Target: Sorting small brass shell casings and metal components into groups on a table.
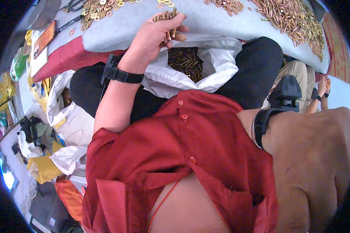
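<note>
The pins [165,16] were at twelve o'clock, bunched upright in the left hand [161,30], its fingers curled round them and the thumb pressing in; the right hand was out of view, its fingers impossible to tell. Just below, towards the centre, gaped a sack [221,68] holding many similar pieces. On the worktop [124,34] lay a heap [289,17] of pins towards two o'clock and rings [92,14] at eleven. Judging by these amounts, much seemed left: this handful was not yet set down.
</note>
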Demonstrator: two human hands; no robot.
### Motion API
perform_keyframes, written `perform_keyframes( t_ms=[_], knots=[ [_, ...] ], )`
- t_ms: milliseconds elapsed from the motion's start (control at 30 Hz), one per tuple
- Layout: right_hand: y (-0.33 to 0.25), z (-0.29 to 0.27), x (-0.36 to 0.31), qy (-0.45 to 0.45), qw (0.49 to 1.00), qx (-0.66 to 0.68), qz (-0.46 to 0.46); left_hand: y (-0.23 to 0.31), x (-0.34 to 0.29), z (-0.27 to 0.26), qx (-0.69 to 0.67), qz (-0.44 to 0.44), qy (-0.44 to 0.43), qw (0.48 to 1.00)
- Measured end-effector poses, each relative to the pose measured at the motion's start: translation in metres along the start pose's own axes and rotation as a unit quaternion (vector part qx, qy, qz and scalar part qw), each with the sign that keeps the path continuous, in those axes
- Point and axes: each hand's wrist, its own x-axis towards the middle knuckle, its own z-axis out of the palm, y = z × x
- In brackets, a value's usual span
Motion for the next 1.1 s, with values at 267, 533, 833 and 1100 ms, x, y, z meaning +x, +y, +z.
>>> perform_keyframes(
  t_ms=[267,533,833,1100],
  knots=[
    [0.001,-0.005,-0.001,0.001,1.000,0.024,0.006,0.002,-0.003,0.003,-0.055,-0.020,0.013,0.998],
    [0.002,-0.009,-0.002,0.003,0.999,0.035,0.011,0.001,-0.001,0.001,-0.049,-0.022,0.002,0.999],
    [0.000,-0.010,-0.002,-0.001,0.999,0.039,0.006,0.001,0.000,0.001,-0.032,-0.020,0.004,0.999],
    [-0.001,-0.012,-0.002,-0.002,0.999,0.046,0.000,0.001,0.000,-0.001,-0.019,-0.018,-0.011,1.000]
  ],
)
